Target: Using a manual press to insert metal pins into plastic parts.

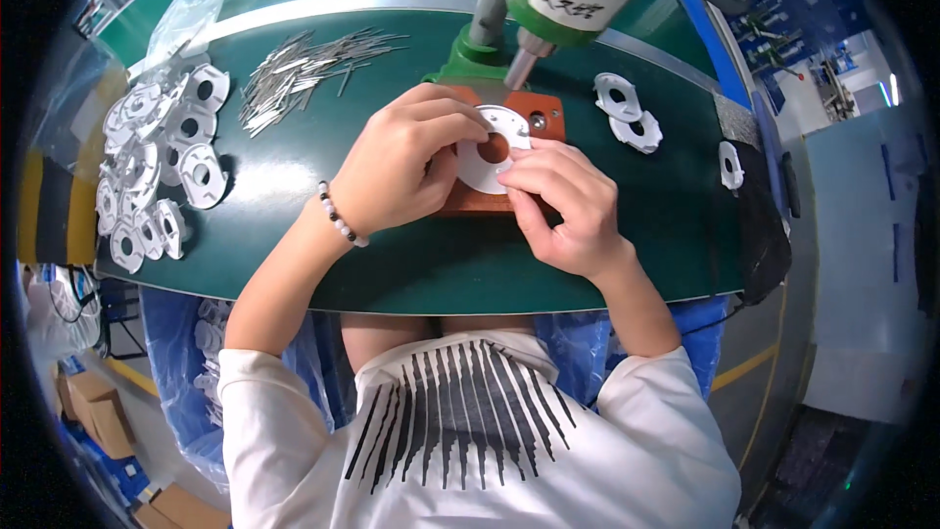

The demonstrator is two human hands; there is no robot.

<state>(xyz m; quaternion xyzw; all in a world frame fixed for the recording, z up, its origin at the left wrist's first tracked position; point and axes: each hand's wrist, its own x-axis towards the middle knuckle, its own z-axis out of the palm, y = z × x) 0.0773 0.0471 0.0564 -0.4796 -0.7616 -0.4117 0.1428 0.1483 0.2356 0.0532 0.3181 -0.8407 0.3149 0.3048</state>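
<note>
A round white plastic part with a large centre hole (480,174) lies over an orange-brown fixture block (548,110). My left hand (406,152) grips the part's left side, fingers bent over its upper edge. At its right edge, my right hand (568,198) pinches the rim between thumb and fingers. Just behind the part, the metal tip (525,61) of a green press (558,0) points down, apart from it. Whether a small pin is in my fingers is hidden.
Several similar white parts (203,176) are heaped at the left, beside a pile of thin metal pins (304,73). Two white parts (636,130) lie at the right, with another (730,166) near the table's right edge. Blue-lined bins (186,382) stand below the green table (646,255).
</note>
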